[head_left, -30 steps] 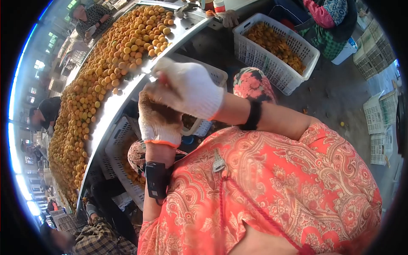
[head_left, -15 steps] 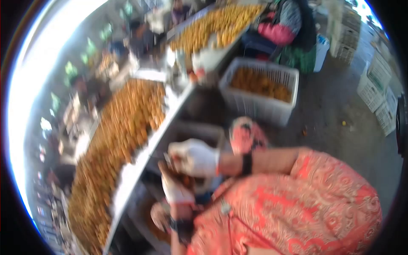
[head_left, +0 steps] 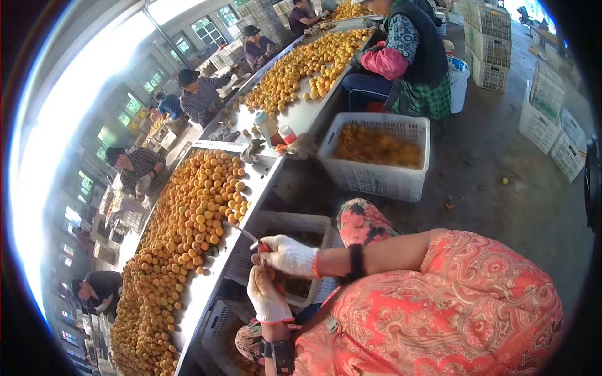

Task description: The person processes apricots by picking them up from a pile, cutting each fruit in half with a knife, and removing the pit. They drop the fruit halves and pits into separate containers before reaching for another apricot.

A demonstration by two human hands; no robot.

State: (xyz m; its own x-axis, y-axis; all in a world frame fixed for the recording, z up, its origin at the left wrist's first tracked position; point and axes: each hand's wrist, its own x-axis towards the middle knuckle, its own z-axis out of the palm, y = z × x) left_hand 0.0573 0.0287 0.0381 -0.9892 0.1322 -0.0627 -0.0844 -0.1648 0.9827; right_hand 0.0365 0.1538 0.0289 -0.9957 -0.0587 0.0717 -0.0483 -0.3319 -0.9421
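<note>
My right hand (head_left: 287,255), in a white glove, is closed around a red-handled tool (head_left: 263,247) with a thin, bent metal end pointing toward the table. Just below it, my left hand (head_left: 266,296), also gloved, has its fingers curled together close to the right fingertips. What the left fingers hold is hidden. Under both hands stands a plastic crate (head_left: 301,220) with dark orange pieces inside. A long heap of apricots (head_left: 194,216) lies on the metal table (head_left: 210,276) beside my hands.
A white crate of orange fruit pieces (head_left: 374,185) stands on the floor ahead, near a seated co-worker (head_left: 411,50). Another crate (head_left: 216,326) sits low by my left arm. More co-workers line the table's far side. Stacked crates (head_left: 488,47) stand at the right.
The view has steadied from blur and shifted slightly. The tool's metal end now shows, extended toward the table. Both hands stay close together above the crate.
</note>
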